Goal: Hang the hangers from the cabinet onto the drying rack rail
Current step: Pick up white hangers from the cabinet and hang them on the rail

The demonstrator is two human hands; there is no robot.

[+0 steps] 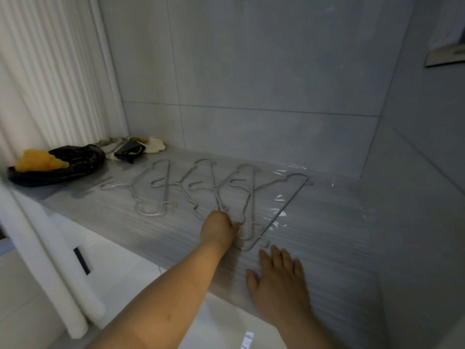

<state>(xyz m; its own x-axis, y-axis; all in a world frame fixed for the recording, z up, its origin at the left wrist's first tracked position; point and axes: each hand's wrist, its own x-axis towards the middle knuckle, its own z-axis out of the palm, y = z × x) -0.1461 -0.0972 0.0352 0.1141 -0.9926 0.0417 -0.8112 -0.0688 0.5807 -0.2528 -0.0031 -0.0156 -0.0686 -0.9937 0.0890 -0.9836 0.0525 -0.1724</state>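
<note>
Several wire hangers (217,191) lie flat on grey ribbed surface (332,222), overlapping each other in a row running L to R, hooks and shoulders crossing. Clear plastic film (279,197) covers the surface, shiny creases visible near R end of the row. Largest triangle-shaped one is at the R end, its near corner pointing toward the front edge.

Left hand (218,229) reaches in from lower L, arm stretched across front edge of surface. Fingers curled, gripping wire at near end of the hangers, approx mid-row; fingertips mostly hidden behind back of hand, so exact wire can't be told. Hand sits on the near side of the hangers; rest of the row spreads away from it toward the wall and to both sides.

Right hand (278,280) lies palm down, flat on surface, fingers straight and slightly spread, holding nothing. Fingertips just short of near corner of R-most hanger, close but not touching. It's nearer the camera than the left hand and to its R.

Far L on surface: black plastic bag (75,159) with yellow lump (37,161) at its L end. Behind it, by the wall, a heap of crumpled cloths (154,144), well apart from the hands. Grey tiled wall (251,71) at back and R side. White pleated curtain (50,71) at L. Metal fixture (445,55) on R wall, upper corner, partly cut off.
</note>
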